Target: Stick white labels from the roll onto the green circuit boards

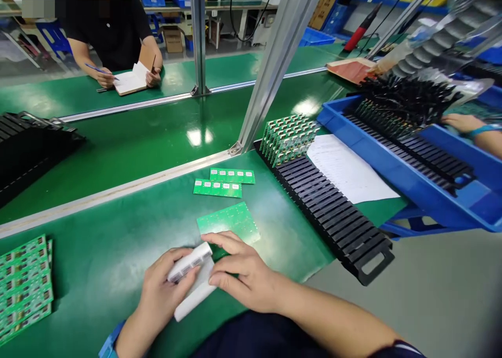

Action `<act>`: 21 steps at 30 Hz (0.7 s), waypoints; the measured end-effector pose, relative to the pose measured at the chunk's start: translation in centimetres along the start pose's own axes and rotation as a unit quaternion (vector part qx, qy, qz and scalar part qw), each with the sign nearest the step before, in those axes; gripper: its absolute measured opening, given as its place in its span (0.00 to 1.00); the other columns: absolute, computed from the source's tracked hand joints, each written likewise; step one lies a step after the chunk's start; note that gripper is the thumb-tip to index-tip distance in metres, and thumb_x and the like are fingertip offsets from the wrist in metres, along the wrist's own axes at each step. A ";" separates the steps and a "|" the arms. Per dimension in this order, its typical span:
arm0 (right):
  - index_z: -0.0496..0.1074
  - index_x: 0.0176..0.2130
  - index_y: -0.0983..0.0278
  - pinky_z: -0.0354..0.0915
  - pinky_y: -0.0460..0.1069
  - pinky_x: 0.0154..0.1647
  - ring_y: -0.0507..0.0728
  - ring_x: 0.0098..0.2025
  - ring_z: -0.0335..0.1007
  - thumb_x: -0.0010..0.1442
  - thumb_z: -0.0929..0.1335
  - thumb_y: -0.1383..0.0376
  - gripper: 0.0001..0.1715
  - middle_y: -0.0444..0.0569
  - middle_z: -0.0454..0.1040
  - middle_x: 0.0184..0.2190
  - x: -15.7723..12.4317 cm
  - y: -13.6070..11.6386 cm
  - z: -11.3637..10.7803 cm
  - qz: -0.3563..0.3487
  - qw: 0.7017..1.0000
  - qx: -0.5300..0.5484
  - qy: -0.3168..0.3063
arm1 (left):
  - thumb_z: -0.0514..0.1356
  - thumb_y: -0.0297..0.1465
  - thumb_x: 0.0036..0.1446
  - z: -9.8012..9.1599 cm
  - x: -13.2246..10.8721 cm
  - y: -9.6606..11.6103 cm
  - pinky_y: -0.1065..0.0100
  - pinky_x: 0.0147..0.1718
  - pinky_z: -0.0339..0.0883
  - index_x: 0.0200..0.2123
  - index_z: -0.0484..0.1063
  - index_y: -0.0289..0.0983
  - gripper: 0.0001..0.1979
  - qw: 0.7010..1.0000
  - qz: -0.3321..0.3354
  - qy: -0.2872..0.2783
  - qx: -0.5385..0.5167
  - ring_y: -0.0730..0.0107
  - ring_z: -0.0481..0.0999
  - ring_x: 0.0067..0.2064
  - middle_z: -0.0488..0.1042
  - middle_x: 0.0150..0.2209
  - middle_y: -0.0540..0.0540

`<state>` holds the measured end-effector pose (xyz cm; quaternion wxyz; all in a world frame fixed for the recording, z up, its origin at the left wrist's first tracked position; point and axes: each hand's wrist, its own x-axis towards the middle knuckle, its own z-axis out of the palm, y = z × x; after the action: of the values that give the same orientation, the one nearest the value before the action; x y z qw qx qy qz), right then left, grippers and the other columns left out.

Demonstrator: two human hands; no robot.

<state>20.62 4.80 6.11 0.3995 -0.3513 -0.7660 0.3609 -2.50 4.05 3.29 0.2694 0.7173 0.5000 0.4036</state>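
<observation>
My left hand (162,284) is closed around a white roll of labels (192,292), its thumb lying across the strip with small dark printed marks. At the strip's right edge, the thumb and a finger of my right hand (241,269) are pinched together, with the index finger stretched over the top. Whether a label is between those fingertips is too small to tell. Just beyond my hands lies a bare-looking green circuit board panel (229,222), partly covered by my right fingers. Farther back are two narrow green board strips (217,188) with white labels, one overlapping the other.
Right of the boards, a black slotted rack (325,206) holds upright circuit boards (290,138) at its far end. Beside it are a printed sheet (349,169) and a blue bin (439,190). Stacked panels (25,284) lie left. A metal post (278,65) rises ahead; a co-worker writes opposite.
</observation>
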 end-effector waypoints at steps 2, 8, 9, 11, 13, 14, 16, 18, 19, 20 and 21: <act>0.75 0.24 0.64 0.71 0.64 0.57 0.66 0.59 0.71 0.67 0.71 0.59 0.21 0.55 0.71 0.64 -0.4 0.0 0.3 -0.027 0.998 -0.036 -0.039 | 0.68 0.30 0.60 -0.1 0.0 0.2 0.70 0.34 0.76 0.45 0.77 0.41 0.09 1.000 0.012 -0.002 0.015 0.66 0.83 0.34 0.83 0.38 0.47; 0.73 0.38 0.62 0.72 0.64 0.55 0.64 0.55 0.74 0.67 0.70 0.64 0.04 0.58 0.78 0.54 -0.6 0.6 0.0 -0.002 0.997 -0.067 0.027 | 0.66 0.29 0.63 -0.3 -0.2 0.5 0.70 0.34 0.76 0.46 0.75 0.40 0.09 0.999 0.047 -0.024 0.009 0.66 0.83 0.35 0.83 0.38 0.46; 0.73 0.44 0.62 0.72 0.63 0.56 0.63 0.55 0.75 0.68 0.70 0.65 0.04 0.58 0.78 0.53 -0.5 0.6 0.0 0.001 0.997 -0.066 0.029 | 0.66 0.29 0.63 -0.3 -0.2 0.5 0.70 0.34 0.76 0.46 0.75 0.40 0.08 0.998 0.052 -0.029 0.005 0.67 0.83 0.35 0.82 0.38 0.45; 0.72 0.52 0.62 0.73 0.61 0.57 0.62 0.55 0.75 0.70 0.68 0.67 0.11 0.57 0.78 0.52 -0.2 0.5 0.0 -0.012 0.997 -0.070 0.012 | 0.66 0.29 0.63 -0.2 -0.3 0.5 0.70 0.34 0.76 0.46 0.75 0.40 0.09 0.997 0.066 -0.034 -0.003 0.67 0.82 0.36 0.82 0.38 0.45; 0.73 0.54 0.62 0.74 0.59 0.56 0.60 0.53 0.77 0.71 0.66 0.68 0.13 0.55 0.79 0.50 0.1 0.5 0.1 -0.033 0.997 -0.075 -0.001 | 0.66 0.28 0.63 -0.2 -0.4 0.5 0.68 0.36 0.77 0.47 0.75 0.40 0.09 0.996 0.084 -0.038 -0.005 0.65 0.82 0.37 0.82 0.38 0.44; 0.74 0.53 0.62 0.75 0.57 0.55 0.59 0.51 0.77 0.71 0.65 0.68 0.12 0.55 0.80 0.48 0.1 0.6 0.2 -0.040 0.996 -0.077 -0.002 | 0.66 0.27 0.62 -0.1 -0.4 0.5 0.68 0.37 0.77 0.48 0.75 0.40 0.10 0.995 0.092 -0.039 -0.006 0.65 0.83 0.37 0.82 0.39 0.44; 0.75 0.51 0.62 0.76 0.55 0.52 0.58 0.48 0.78 0.72 0.65 0.68 0.11 0.54 0.80 0.46 0.1 0.9 0.3 -0.050 0.995 -0.082 0.005 | 0.65 0.26 0.62 0.1 -0.4 0.7 0.67 0.37 0.78 0.51 0.75 0.40 0.14 0.994 0.102 -0.042 -0.014 0.64 0.83 0.38 0.82 0.40 0.43; 0.76 0.49 0.63 0.78 0.54 0.50 0.58 0.47 0.79 0.72 0.66 0.67 0.11 0.53 0.81 0.44 0.0 1.1 0.4 -0.063 0.994 -0.090 0.016 | 0.64 0.25 0.63 0.4 -0.4 0.9 0.68 0.35 0.78 0.54 0.75 0.41 0.17 0.993 0.109 -0.046 -0.025 0.66 0.83 0.37 0.82 0.40 0.43; 0.77 0.49 0.63 0.78 0.54 0.49 0.58 0.46 0.80 0.72 0.66 0.68 0.11 0.53 0.81 0.43 -0.1 1.1 0.4 -0.071 0.992 -0.097 0.023 | 0.64 0.24 0.63 0.5 -0.4 1.0 0.69 0.34 0.77 0.55 0.76 0.41 0.17 0.992 0.111 -0.047 -0.030 0.67 0.83 0.37 0.82 0.40 0.44; 0.77 0.49 0.63 0.78 0.54 0.48 0.58 0.45 0.80 0.72 0.66 0.68 0.11 0.53 0.82 0.42 -0.1 1.2 0.5 -0.078 0.991 -0.104 0.027 | 0.64 0.24 0.63 0.6 -0.4 1.0 0.70 0.34 0.77 0.54 0.76 0.41 0.17 0.992 0.112 -0.048 -0.032 0.67 0.82 0.36 0.82 0.39 0.44; 0.77 0.48 0.63 0.79 0.53 0.47 0.58 0.44 0.80 0.72 0.65 0.68 0.11 0.53 0.82 0.42 -0.2 1.2 0.5 -0.083 0.990 -0.112 0.029 | 0.63 0.24 0.63 0.6 -0.4 1.0 0.70 0.33 0.77 0.54 0.77 0.41 0.17 0.992 0.112 -0.047 -0.033 0.68 0.82 0.35 0.82 0.38 0.44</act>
<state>20.59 5.11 4.85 0.4080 -0.3391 -0.8164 0.2281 -1.55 3.37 3.63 0.2696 0.7776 0.3899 0.4130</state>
